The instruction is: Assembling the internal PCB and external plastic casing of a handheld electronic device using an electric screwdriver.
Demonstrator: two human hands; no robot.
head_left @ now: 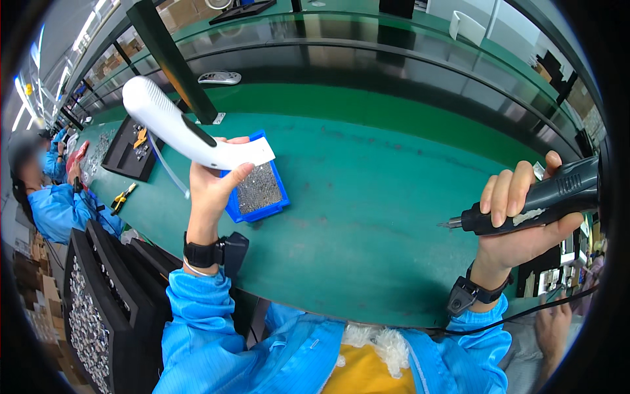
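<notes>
My left hand [215, 186] is closed round the narrow end of a white, curved plastic device [172, 125] with a rounded, ribbed head and a dark inset strip; its exact kind is unclear. Just beneath that end sits a blue tray [268, 211] full of tiny metal parts that look like screws [259, 189], partly hidden by the hand and device. Over the right side of the bench, my right hand [518, 217] grips a black electric screwdriver [558, 197]. Its thin bit points left, toward the middle of the bench, touching nothing.
The green bench [354, 217] spans the view. At its far left are a black tray of small parts [128, 161] and yellow-handled pliers [122, 199]. Black trays [98, 315] stand at my lower left. A co-worker [56, 197] sits left; another person's hand [554, 328] shows lower right. A black cable [525, 314] crosses my right sleeve.
</notes>
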